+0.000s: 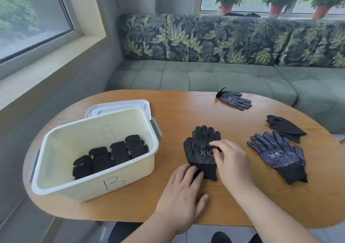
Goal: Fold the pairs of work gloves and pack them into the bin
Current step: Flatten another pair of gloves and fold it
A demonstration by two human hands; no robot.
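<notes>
A stacked pair of black dotted work gloves [202, 150] lies flat in the middle of the wooden table [168, 104]. My left hand [182, 192] presses its straight fingers on the cuff of that pair. My right hand [230, 158] pinches the thumb of the top glove and holds it folded across the palm. The cream bin [56, 144] marked "B" stands at the left with several folded black glove bundles [110, 156] inside.
Another dotted pair [280, 154] lies to the right, a plain black glove [284, 128] behind it, and a single dotted glove [234, 100] near the far edge. The bin's lid [117, 105] lies behind the bin. A green sofa runs behind the table.
</notes>
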